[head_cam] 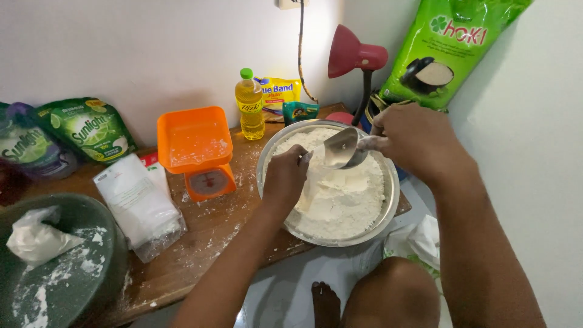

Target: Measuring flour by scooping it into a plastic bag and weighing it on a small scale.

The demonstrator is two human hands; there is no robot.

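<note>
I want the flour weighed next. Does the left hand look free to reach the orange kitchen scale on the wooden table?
Probably not at once: the left hand holds a clear plastic bag over the metal flour bowl. The orange kitchen scale stands just beside it, nothing between.

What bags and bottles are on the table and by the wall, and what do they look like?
Two green soap pouches: far left, leaning on the wall.
Clear bag of white powder: lying beside the orange scale.
Yellow oil bottle, green cap: behind the metal bowl.
Yellow pouch: against the wall.
Big green sack: right corner.
</note>
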